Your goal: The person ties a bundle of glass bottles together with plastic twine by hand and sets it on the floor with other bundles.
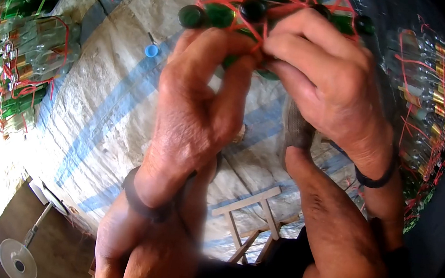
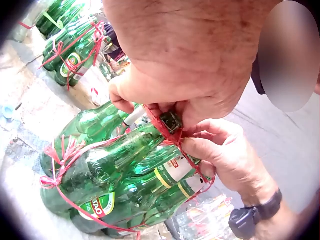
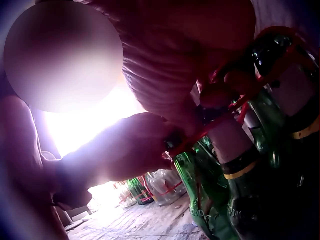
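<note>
You had both hands bunched at the neck end of the bottle bundle, left hand and right hand fingertip to fingertip, each pinching the red string, bottle bodies running lengthwise away from your fingers.

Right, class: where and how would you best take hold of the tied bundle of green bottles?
Probably at the clustered necks, from above: the caps face up, and the red string crosses there, binding the bundle of green bottles. The left hand and right hand pinch it there.
</note>
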Demonstrator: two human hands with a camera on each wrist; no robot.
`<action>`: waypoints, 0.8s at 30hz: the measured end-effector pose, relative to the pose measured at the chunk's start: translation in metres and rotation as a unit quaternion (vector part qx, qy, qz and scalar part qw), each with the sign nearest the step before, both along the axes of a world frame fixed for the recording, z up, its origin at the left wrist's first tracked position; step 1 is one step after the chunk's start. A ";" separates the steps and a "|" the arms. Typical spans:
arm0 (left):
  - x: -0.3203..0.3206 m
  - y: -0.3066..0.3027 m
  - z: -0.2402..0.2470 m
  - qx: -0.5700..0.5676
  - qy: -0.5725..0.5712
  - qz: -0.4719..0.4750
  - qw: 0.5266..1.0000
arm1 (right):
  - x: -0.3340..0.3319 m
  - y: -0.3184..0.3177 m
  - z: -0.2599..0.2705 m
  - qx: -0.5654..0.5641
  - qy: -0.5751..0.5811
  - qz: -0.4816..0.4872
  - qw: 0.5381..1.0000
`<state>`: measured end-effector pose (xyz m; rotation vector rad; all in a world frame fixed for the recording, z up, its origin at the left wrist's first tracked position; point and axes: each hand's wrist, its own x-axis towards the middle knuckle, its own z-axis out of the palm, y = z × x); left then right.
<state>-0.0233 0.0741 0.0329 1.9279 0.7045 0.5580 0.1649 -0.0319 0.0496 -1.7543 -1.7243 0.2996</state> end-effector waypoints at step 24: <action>0.002 0.004 0.001 0.034 0.007 0.003 0.999 | -0.014 -0.002 0.000 0.033 -0.114 -0.029 0.993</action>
